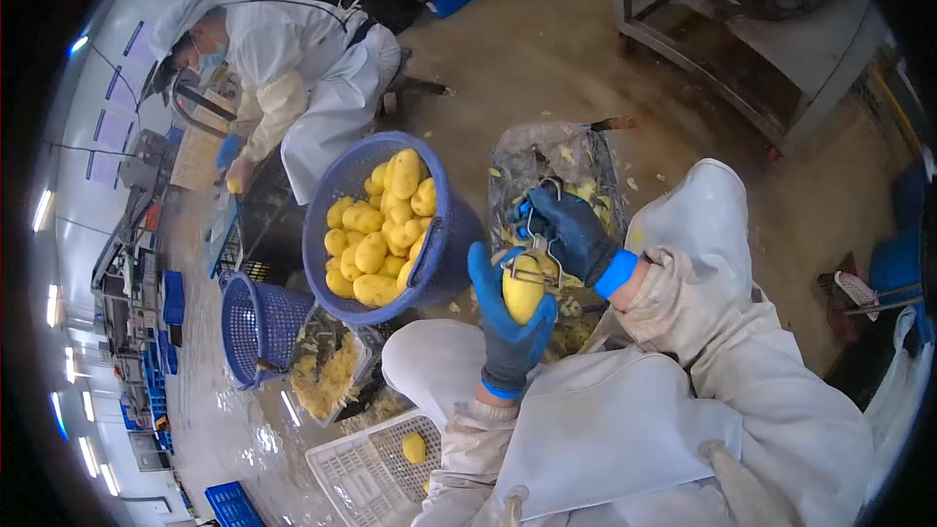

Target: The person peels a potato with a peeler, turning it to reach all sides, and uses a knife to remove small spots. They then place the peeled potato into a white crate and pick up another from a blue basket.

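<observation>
My left hand (509,322), in a blue glove, is wrapped round a peeled yellow potato (523,291). Above and to the right, my right hand (576,232), gloved too, grips a metal peeler (542,259) whose wire frame lies against the upper part of the potato. Behind my hands is a container with a clear liner (517,151), with yellow peelings in it. To the left of my left hand stands a blue basket (454,254) heaped with peeled potatoes (371,252).
A co-worker in white (293,49) bends over at upper left. An empty blue basket (239,332) and a tray of peelings (327,376) are at left. A white crate (356,478) holding potatoes lies below. A metal machine frame (683,49) stands at upper right.
</observation>
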Motion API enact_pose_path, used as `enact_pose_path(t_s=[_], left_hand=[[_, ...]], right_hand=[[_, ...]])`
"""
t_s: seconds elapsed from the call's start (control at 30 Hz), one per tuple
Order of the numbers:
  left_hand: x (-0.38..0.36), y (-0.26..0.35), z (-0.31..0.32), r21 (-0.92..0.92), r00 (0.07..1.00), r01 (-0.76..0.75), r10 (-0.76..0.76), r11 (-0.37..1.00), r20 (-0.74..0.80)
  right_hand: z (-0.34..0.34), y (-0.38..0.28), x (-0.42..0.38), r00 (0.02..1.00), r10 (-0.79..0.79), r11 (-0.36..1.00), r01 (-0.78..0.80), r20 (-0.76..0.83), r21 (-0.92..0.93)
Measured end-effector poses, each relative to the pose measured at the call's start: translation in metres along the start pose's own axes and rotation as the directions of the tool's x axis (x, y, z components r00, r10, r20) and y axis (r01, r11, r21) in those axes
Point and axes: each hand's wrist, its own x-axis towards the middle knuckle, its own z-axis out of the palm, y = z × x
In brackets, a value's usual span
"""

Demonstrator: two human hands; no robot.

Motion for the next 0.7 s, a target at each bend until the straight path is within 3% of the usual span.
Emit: enact_pose_path(t_s=[0.03,0.07,0.1,0.13,0.2,0.23,0.3,0.33,0.4,0.43,0.47,0.53,0.6,0.67,0.7], left_hand=[[0.000,0.003,0.001,-0.361,0.979,0.205,-0.189,0.910,0.079],[0.001,0.004,0.001,-0.646,0.919,0.387,-0.328,0.658,0.217],[0.000,0.005,0.002,-0.714,0.919,0.389,-0.300,0.582,0.256],[0.005,0.003,0.001,-0.713,0.921,0.384,-0.296,0.587,0.252],[-0.001,0.004,0.002,-0.858,0.737,0.501,-0.574,0.111,0.356],[-0.002,-0.009,0.002,-0.845,0.691,0.535,-0.584,0.016,0.427],[-0.003,-0.018,0.003,-0.814,0.678,0.581,-0.563,0.018,0.472],[-0.006,-0.019,0.003,-0.780,0.653,0.626,-0.555,0.013,0.515],[-0.002,-0.009,0.005,-0.799,0.630,0.602,-0.609,-0.008,0.481],[-0.003,-0.009,0.002,-0.804,0.632,0.595,-0.622,0.008,0.462],[-0.003,-0.010,0.001,-0.807,0.633,0.591,-0.633,0.023,0.446],[-0.005,-0.031,0.002,-0.808,0.614,0.588,-0.626,-0.043,0.480],[-0.002,-0.034,0.005,-0.797,0.600,0.596,-0.605,-0.099,0.524],[-0.001,-0.016,0.006,-0.729,0.621,0.673,-0.629,0.123,0.468],[0.000,-0.012,0.004,-0.760,0.599,0.648,-0.647,0.046,0.471]], right_hand=[[-0.007,-0.017,-0.001,0.995,-0.053,0.932,0.081,0.089,-0.353],[-0.018,-0.014,0.004,0.994,-0.058,0.933,0.085,0.088,-0.350],[-0.026,-0.013,0.012,0.998,0.019,1.000,-0.017,-0.066,0.025],[-0.027,-0.009,0.019,0.973,0.153,0.911,-0.071,-0.173,0.406],[-0.015,0.003,0.002,0.965,-0.159,0.970,0.193,-0.210,0.150],[-0.001,-0.025,-0.015,0.988,-0.103,0.981,0.119,-0.112,0.152],[0.017,-0.050,-0.024,0.996,0.065,0.969,-0.077,0.060,0.235],[0.007,-0.031,-0.013,0.996,0.066,0.969,-0.077,0.053,0.236],[-0.027,0.022,0.026,0.991,-0.081,0.996,0.083,-0.109,0.018],[-0.035,0.003,0.024,0.976,-0.021,0.994,0.045,-0.215,0.105],[-0.029,-0.012,0.019,0.977,-0.022,0.993,0.046,-0.214,0.108],[-0.004,-0.028,-0.008,0.997,0.060,0.952,-0.041,-0.053,0.304],[0.018,-0.031,-0.031,0.998,0.026,0.979,-0.038,0.064,0.200],[-0.014,0.005,0.000,0.997,-0.067,0.990,0.064,-0.024,-0.125],[-0.036,0.015,0.013,0.993,0.002,0.998,0.005,-0.121,0.063]])
